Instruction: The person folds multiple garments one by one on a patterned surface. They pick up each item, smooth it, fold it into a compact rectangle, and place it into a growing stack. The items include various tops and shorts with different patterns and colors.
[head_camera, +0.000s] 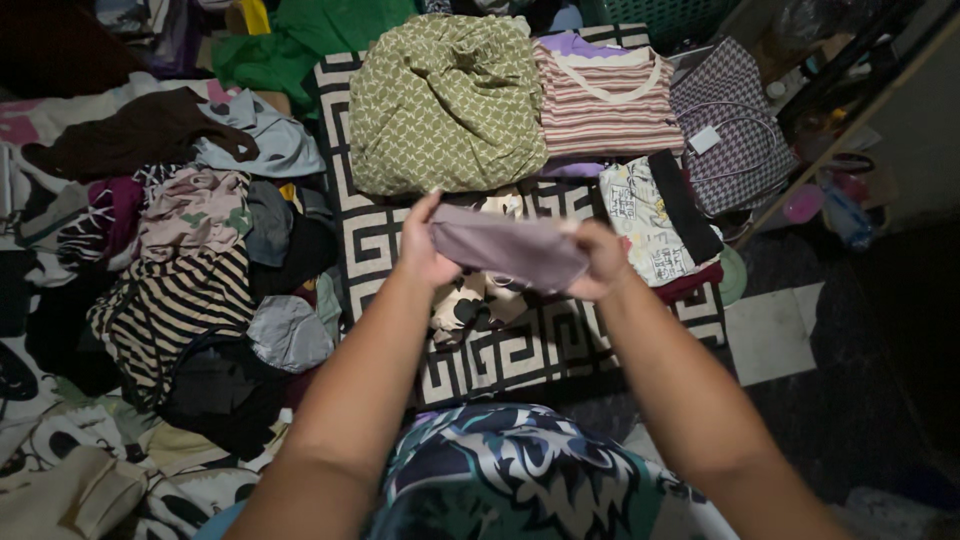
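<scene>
- I see the left hand (425, 245) closed on the left end of a small mauve cloth (510, 248), with the thumb on top of it.
- The right hand (600, 262) grips the right end of the same cloth, and the fingers are curled around the edge.
- The cloth is folded into a flat band and is held in the air between the 2 hands, above a black and white patterned mat (500, 350).
- Just under the cloth lies a camouflage garment (470, 300).
- Behind it, on the mat, I see an olive patterned garment (445, 100) and beside it a striped top (605, 100).
- On the left is a heap of mixed clothes (190, 290), well apart from the hands.
</scene>
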